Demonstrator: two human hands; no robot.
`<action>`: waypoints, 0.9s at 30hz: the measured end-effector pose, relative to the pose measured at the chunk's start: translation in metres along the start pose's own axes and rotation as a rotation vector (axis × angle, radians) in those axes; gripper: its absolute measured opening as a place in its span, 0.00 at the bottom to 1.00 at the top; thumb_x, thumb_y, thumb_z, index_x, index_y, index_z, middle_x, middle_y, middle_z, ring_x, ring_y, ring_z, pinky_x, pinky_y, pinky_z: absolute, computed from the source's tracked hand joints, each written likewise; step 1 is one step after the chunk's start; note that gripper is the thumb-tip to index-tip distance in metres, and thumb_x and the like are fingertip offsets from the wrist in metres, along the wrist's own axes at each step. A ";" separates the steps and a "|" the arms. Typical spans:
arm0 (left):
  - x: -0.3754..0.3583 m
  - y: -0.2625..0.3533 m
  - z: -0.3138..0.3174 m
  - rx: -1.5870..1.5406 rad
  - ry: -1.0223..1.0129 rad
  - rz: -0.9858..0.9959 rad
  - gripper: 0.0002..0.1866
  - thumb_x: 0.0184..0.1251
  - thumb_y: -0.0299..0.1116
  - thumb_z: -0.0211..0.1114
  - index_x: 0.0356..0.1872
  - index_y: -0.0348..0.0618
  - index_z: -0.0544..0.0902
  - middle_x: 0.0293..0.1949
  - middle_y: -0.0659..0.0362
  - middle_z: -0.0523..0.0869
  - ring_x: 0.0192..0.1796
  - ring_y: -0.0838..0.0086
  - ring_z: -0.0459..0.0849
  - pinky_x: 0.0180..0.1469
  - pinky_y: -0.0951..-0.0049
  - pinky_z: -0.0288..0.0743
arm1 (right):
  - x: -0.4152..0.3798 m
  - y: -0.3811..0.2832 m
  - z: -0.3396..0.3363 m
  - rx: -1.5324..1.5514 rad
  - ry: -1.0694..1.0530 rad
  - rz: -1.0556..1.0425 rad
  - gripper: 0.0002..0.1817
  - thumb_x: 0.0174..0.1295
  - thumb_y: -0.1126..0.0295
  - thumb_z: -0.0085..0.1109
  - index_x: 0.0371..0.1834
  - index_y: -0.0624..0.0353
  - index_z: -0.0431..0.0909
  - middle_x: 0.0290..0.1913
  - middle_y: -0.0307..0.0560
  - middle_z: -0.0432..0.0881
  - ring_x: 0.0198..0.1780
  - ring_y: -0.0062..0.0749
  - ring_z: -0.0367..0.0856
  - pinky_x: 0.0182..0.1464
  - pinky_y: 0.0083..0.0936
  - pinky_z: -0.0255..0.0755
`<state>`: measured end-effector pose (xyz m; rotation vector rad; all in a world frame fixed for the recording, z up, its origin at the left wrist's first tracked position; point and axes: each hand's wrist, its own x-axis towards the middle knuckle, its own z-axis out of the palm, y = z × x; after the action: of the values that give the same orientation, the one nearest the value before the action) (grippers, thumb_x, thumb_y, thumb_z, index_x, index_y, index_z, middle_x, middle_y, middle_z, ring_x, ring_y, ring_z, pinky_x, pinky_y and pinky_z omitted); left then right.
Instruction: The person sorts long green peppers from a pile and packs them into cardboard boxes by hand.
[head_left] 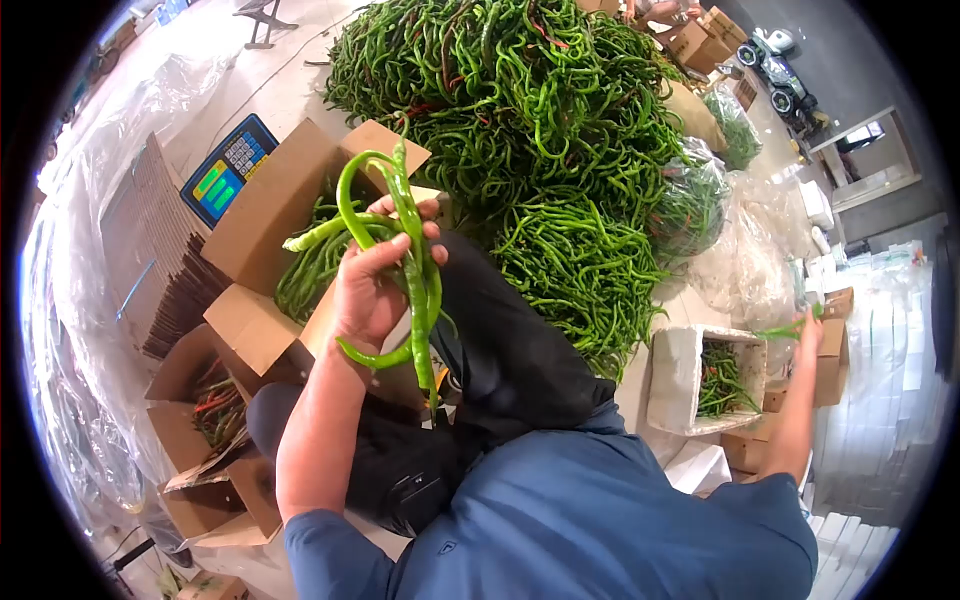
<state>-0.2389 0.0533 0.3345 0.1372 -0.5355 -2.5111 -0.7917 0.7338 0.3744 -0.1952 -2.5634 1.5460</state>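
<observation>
My left hand (pixel 368 295) is closed around several long green chili peppers (pixel 418 345), some curled, held up over my lap. Below and behind it, an open cardboard box (pixel 275 205) contains more green chili peppers (pixel 305 280). Out at the far right, my right hand (pixel 809 326) grips a green chili pepper (pixel 778 332) beside a cardboard box (pixel 831 345). Left of that arm stands a white foam box (pixel 676 385) with green chili peppers (pixel 722 378) inside. In front of my knees rises a large heap of green chili peppers (pixel 520 110).
A scale with a keypad and lit display (pixel 228 170) stands behind the cardboard box. Another cardboard box (pixel 180 445) at left holds reddish peppers. Clear plastic sheeting (pixel 75 330) lines the left side. Bagged peppers (pixel 690 205) sit beside the heap. Part of another person (pixel 660 10) shows at the top.
</observation>
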 end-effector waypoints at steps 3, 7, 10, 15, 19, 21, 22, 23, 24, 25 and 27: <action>0.002 0.004 0.001 -0.053 0.023 0.048 0.22 0.66 0.19 0.57 0.61 0.42 0.73 0.63 0.43 0.76 0.54 0.61 0.80 0.54 0.56 0.78 | 0.096 0.135 -0.076 -0.280 0.102 -0.125 0.17 0.67 0.60 0.62 0.46 0.66 0.81 0.39 0.47 0.86 0.36 0.34 0.82 0.37 0.36 0.77; 0.005 0.009 0.010 -0.073 0.173 0.127 0.23 0.67 0.20 0.55 0.63 0.40 0.71 0.59 0.45 0.80 0.55 0.61 0.82 0.57 0.52 0.80 | 0.015 0.113 0.022 -0.781 -0.075 -0.117 0.15 0.59 0.65 0.62 0.35 0.70 0.85 0.29 0.45 0.84 0.31 0.29 0.80 0.30 0.36 0.73; 0.011 0.009 0.002 -0.090 0.204 0.144 0.21 0.65 0.19 0.55 0.59 0.43 0.75 0.60 0.45 0.80 0.57 0.60 0.83 0.61 0.51 0.77 | -0.190 -0.013 0.212 -0.163 -0.506 0.071 0.16 0.67 0.67 0.58 0.54 0.65 0.80 0.36 0.45 0.86 0.29 0.25 0.82 0.34 0.23 0.78; 0.011 0.006 -0.006 -0.066 0.350 0.192 0.25 0.62 0.15 0.54 0.61 0.42 0.72 0.59 0.46 0.80 0.58 0.60 0.80 0.62 0.50 0.78 | -0.422 -0.196 0.341 -0.015 -1.065 -0.190 0.08 0.67 0.71 0.61 0.43 0.64 0.82 0.31 0.42 0.85 0.28 0.20 0.82 0.32 0.18 0.76; 0.005 0.015 -0.011 0.042 0.361 0.286 0.31 0.62 0.13 0.56 0.68 0.46 0.67 0.59 0.49 0.79 0.59 0.59 0.79 0.61 0.52 0.79 | -0.515 -0.254 0.377 0.076 -1.429 -0.316 0.11 0.67 0.72 0.63 0.48 0.67 0.79 0.36 0.43 0.84 0.34 0.18 0.81 0.36 0.18 0.77; 0.003 0.018 -0.008 0.070 0.390 0.328 0.33 0.62 0.13 0.57 0.70 0.47 0.66 0.59 0.50 0.79 0.59 0.59 0.80 0.60 0.53 0.80 | -0.540 -0.267 0.398 -0.059 -1.594 -0.330 0.20 0.65 0.70 0.68 0.54 0.70 0.73 0.36 0.41 0.83 0.35 0.17 0.79 0.37 0.17 0.75; 0.001 0.019 -0.008 0.125 0.385 0.362 0.34 0.62 0.13 0.57 0.70 0.48 0.66 0.59 0.50 0.79 0.58 0.59 0.80 0.60 0.54 0.80 | -0.547 -0.265 0.407 -0.101 -1.571 -0.376 0.19 0.65 0.71 0.68 0.54 0.70 0.73 0.35 0.40 0.82 0.34 0.16 0.78 0.36 0.16 0.74; 0.000 0.022 -0.011 0.137 0.366 0.386 0.35 0.62 0.13 0.57 0.71 0.50 0.65 0.59 0.50 0.78 0.57 0.60 0.81 0.59 0.55 0.80 | -0.552 -0.261 0.417 -0.142 -1.544 -0.423 0.19 0.65 0.71 0.68 0.53 0.70 0.73 0.35 0.39 0.82 0.34 0.15 0.78 0.35 0.16 0.73; -0.002 0.027 -0.011 0.142 0.354 0.381 0.36 0.62 0.13 0.58 0.72 0.51 0.65 0.60 0.50 0.78 0.57 0.61 0.81 0.59 0.55 0.80 | -0.558 -0.262 0.420 -0.004 -1.551 -0.298 0.18 0.65 0.71 0.67 0.52 0.69 0.74 0.34 0.37 0.82 0.32 0.14 0.76 0.33 0.15 0.71; -0.005 0.033 -0.011 0.146 0.342 0.377 0.37 0.62 0.14 0.58 0.73 0.53 0.65 0.60 0.50 0.78 0.57 0.61 0.80 0.58 0.55 0.80 | -0.558 -0.275 0.414 -0.040 -1.578 -0.208 0.20 0.65 0.68 0.66 0.53 0.71 0.74 0.37 0.45 0.85 0.36 0.19 0.80 0.39 0.20 0.75; -0.008 0.038 -0.010 0.120 0.225 0.345 0.39 0.61 0.16 0.60 0.74 0.55 0.64 0.62 0.50 0.77 0.57 0.62 0.79 0.58 0.55 0.79 | -0.553 -0.271 0.415 0.139 -1.618 -0.053 0.18 0.65 0.71 0.64 0.53 0.70 0.75 0.36 0.42 0.84 0.34 0.18 0.79 0.37 0.17 0.73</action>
<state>-0.2103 0.0254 0.3408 0.3391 -0.5639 -2.0973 -0.3371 0.1472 0.3930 1.8149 -3.1353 2.3336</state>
